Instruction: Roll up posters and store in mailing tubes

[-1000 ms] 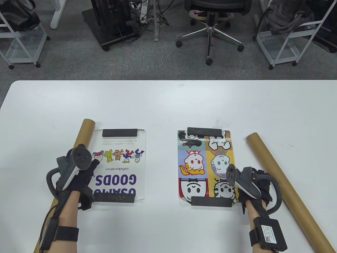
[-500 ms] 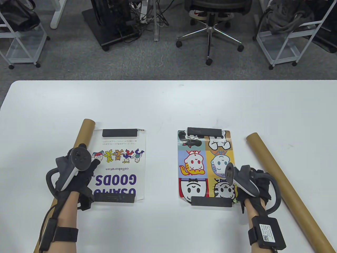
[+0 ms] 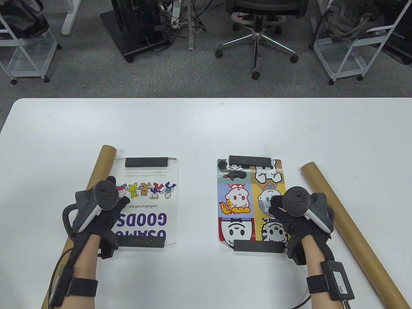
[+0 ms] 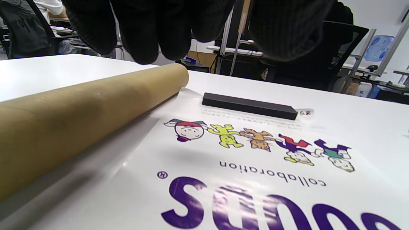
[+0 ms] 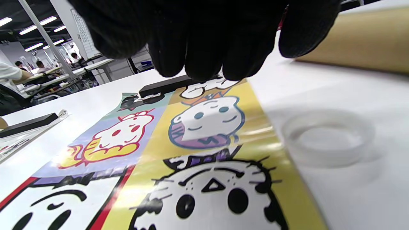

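Right hand (image 3: 297, 222) is turning over: half a second back it lay on its side just off the right edge of the colourful cartoon-panel poster (image 3: 251, 199), tracker edge-on; now it is palm-down, tracker face up, and reaching further in over the yellow panels. Left hand (image 3: 98, 212) is shifting slightly right, onto the left margin of the white poster with purple "GOODS" lettering (image 3: 148, 199).

Reading: both hands are getting into position over the sheets, probably to clear the weights or start a roll. Nothing is rolled yet.

Both posters are lying flat on the white counter (image 3: 206, 128). Each is pinned by two black rectangular bar weights, one at the far edge (image 3: 147, 162) and one at the near edge (image 3: 259, 246). One long brown cardboard mailing tube (image 3: 96, 173) is lying along the white poster's left edge; the other (image 3: 347, 222) is lying diagonally, apart from the cartoon poster's right edge.

Fingers: in both wrist views they are hanging together, loosely bent, above the paper, holding nothing. Left fingers (image 4: 143, 32); right fingers (image 5: 204, 41).

Hard to make out:
- Whether any fingertip is touching paper: cannot tell.
- A small clear plastic ring-shaped cap (image 5: 327, 135) is showing beside the cartoon poster in the right wrist view only; the hand is covering it from above.
- Both tubes are running off the bottom of the table view; their near ends are not showing.
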